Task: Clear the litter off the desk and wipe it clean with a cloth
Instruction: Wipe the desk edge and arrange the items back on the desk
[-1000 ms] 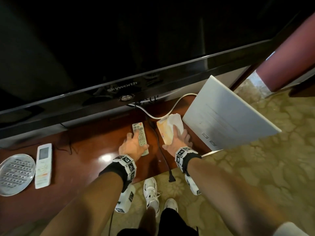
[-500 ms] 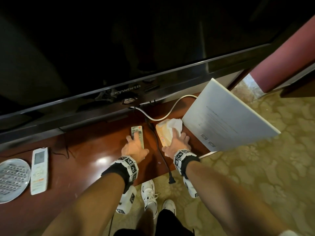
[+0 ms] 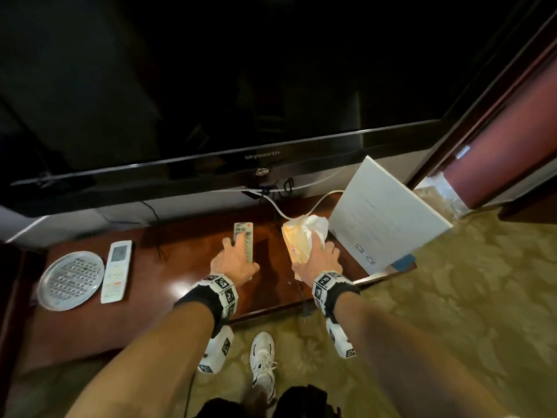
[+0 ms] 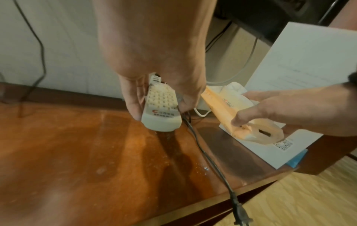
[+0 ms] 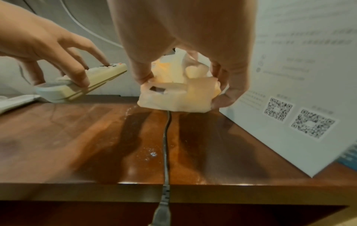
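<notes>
Left hand (image 4: 154,64) gripping the TV remote (image 4: 161,107) by its sides, lifted clear of the desk (image 4: 77,152). Right hand (image 5: 183,45) clutching the tissue pack (image 5: 175,94), apparently just off the wood. Risk: snagging the black power cord (image 5: 166,137) lying underneath, dragging its plug off the edge.

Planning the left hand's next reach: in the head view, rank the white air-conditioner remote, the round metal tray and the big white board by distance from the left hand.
1. white air-conditioner remote, on the desk left of the left hand.
2. big white board, far right, beyond the right hand.
3. round metal tray, at the far left end of the desk.
</notes>
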Demonstrator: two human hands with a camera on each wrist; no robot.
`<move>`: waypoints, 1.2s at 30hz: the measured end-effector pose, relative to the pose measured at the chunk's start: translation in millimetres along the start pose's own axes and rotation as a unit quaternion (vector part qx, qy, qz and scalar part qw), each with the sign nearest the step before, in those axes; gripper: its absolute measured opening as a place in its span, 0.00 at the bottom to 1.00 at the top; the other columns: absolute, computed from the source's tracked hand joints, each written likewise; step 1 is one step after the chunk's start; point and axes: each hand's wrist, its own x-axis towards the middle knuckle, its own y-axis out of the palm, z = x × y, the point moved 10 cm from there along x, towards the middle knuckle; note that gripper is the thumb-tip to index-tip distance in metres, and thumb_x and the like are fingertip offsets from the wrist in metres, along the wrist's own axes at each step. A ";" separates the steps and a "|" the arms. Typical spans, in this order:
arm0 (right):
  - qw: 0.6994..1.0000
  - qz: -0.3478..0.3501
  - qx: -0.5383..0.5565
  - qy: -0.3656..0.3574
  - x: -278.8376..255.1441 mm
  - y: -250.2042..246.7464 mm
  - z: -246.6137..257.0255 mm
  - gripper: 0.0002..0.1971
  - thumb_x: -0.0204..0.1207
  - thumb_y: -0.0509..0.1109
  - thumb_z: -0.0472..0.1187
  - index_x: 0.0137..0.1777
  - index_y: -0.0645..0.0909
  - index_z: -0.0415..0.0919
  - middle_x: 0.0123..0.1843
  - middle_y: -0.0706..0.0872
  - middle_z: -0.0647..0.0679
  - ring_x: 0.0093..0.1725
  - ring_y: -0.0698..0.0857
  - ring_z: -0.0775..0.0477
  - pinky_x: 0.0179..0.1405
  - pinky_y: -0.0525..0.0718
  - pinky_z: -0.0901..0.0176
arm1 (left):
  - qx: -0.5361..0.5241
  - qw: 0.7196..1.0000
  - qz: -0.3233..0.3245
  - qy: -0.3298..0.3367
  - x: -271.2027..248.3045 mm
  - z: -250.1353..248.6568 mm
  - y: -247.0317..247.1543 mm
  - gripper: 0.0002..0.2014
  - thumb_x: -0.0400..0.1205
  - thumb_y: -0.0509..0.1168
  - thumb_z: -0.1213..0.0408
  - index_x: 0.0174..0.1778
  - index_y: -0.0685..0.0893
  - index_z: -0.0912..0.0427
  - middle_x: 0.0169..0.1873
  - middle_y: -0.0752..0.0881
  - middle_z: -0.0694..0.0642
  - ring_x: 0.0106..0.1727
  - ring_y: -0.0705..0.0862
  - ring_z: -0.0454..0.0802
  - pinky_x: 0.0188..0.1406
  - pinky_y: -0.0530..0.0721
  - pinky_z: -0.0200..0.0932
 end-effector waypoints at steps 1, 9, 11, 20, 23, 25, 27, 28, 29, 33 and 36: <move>1.000 -0.007 -0.001 -0.009 -10.6 -3.9 2.8 0.48 0.71 0.74 0.59 0.82 0.45 0.57 0.72 0.64 0.42 0.73 0.65 0.40 0.61 0.78 0.42 | 0.002 1.000 -0.009 -0.002 -12.5 3.4 -5.8 0.44 0.78 0.73 0.52 0.84 0.53 0.47 0.76 0.63 0.62 0.62 0.82 0.62 0.55 0.84 0.51; 0.994 -0.040 -0.001 -0.106 -111.2 -23.6 45.3 0.47 0.71 0.74 0.58 0.83 0.48 0.56 0.70 0.66 0.42 0.71 0.66 0.40 0.58 0.78 0.43 | 0.006 0.996 -0.088 -0.033 -127.5 53.1 -54.6 0.43 0.80 0.71 0.50 0.85 0.51 0.48 0.77 0.62 0.62 0.66 0.81 0.64 0.60 0.82 0.56; 0.990 -0.037 0.004 -0.135 -137.6 -21.4 64.4 0.46 0.71 0.75 0.57 0.83 0.49 0.56 0.70 0.67 0.42 0.70 0.67 0.40 0.57 0.78 0.44 | 0.002 0.994 -0.103 -0.045 -155.1 70.2 -66.6 0.43 0.80 0.70 0.50 0.85 0.51 0.47 0.77 0.62 0.62 0.66 0.81 0.64 0.60 0.81 0.55; 0.963 -0.028 -0.013 -0.268 -252.5 14.6 180.2 0.44 0.73 0.70 0.61 0.83 0.50 0.55 0.70 0.69 0.41 0.69 0.70 0.39 0.60 0.77 0.43 | -0.033 0.976 -0.172 -0.127 -263.9 193.6 -116.3 0.42 0.81 0.69 0.51 0.86 0.50 0.45 0.80 0.61 0.62 0.63 0.83 0.63 0.60 0.82 0.56; 0.954 -0.012 -0.024 -0.298 -289.6 38.2 223.5 0.43 0.74 0.69 0.60 0.83 0.49 0.55 0.71 0.68 0.40 0.70 0.70 0.38 0.61 0.76 0.43 | -0.035 0.968 -0.190 -0.158 -299.2 250.2 -132.3 0.42 0.80 0.68 0.51 0.86 0.51 0.45 0.79 0.62 0.61 0.63 0.83 0.63 0.60 0.81 0.54; 0.949 -0.004 -0.035 -0.312 -315.9 57.5 253.2 0.43 0.74 0.68 0.61 0.83 0.49 0.55 0.72 0.68 0.40 0.70 0.70 0.38 0.61 0.76 0.43 | -0.039 0.963 -0.199 -0.178 -323.0 290.7 -142.8 0.42 0.80 0.69 0.50 0.86 0.51 0.45 0.76 0.64 0.60 0.63 0.82 0.63 0.59 0.81 0.54; 0.945 0.001 -0.040 -0.326 -343.7 78.6 283.5 0.43 0.73 0.68 0.62 0.83 0.49 0.55 0.72 0.67 0.40 0.70 0.69 0.38 0.62 0.76 0.43 | -0.044 0.958 -0.208 -0.192 -345.8 331.6 -154.0 0.42 0.80 0.69 0.50 0.86 0.52 0.46 0.74 0.65 0.60 0.62 0.83 0.63 0.59 0.82 0.55; 0.943 0.004 -0.037 -0.331 -357.7 89.3 298.4 0.44 0.73 0.68 0.62 0.83 0.49 0.54 0.73 0.67 0.39 0.70 0.69 0.37 0.63 0.76 0.42 | -0.047 0.956 -0.213 -0.197 -356.5 352.0 -159.7 0.41 0.80 0.69 0.51 0.85 0.53 0.46 0.74 0.66 0.60 0.61 0.83 0.63 0.58 0.83 0.56; 0.942 0.009 -0.033 -0.334 -371.4 100.6 312.5 0.44 0.74 0.68 0.62 0.83 0.49 0.54 0.74 0.67 0.39 0.71 0.69 0.37 0.64 0.76 0.42 | -0.049 0.954 -0.218 -0.200 -366.6 372.0 -165.5 0.41 0.80 0.69 0.51 0.85 0.53 0.47 0.73 0.66 0.60 0.60 0.84 0.64 0.56 0.83 0.55; 0.941 0.028 -0.012 -0.337 -421.3 142.4 362.5 0.44 0.75 0.67 0.62 0.84 0.47 0.54 0.78 0.65 0.39 0.76 0.67 0.35 0.70 0.73 0.40 | -0.057 0.952 -0.221 -0.204 -398.3 444.8 -184.1 0.42 0.79 0.70 0.53 0.85 0.53 0.48 0.72 0.66 0.60 0.60 0.84 0.64 0.56 0.84 0.56; 0.941 0.035 -0.003 -0.338 -449.9 168.6 394.4 0.44 0.75 0.67 0.61 0.85 0.47 0.53 0.79 0.65 0.38 0.76 0.67 0.35 0.70 0.73 0.41 | -0.044 0.952 -0.222 -0.208 -413.2 489.4 -194.4 0.41 0.80 0.69 0.52 0.85 0.54 0.47 0.72 0.67 0.60 0.61 0.83 0.65 0.59 0.80 0.59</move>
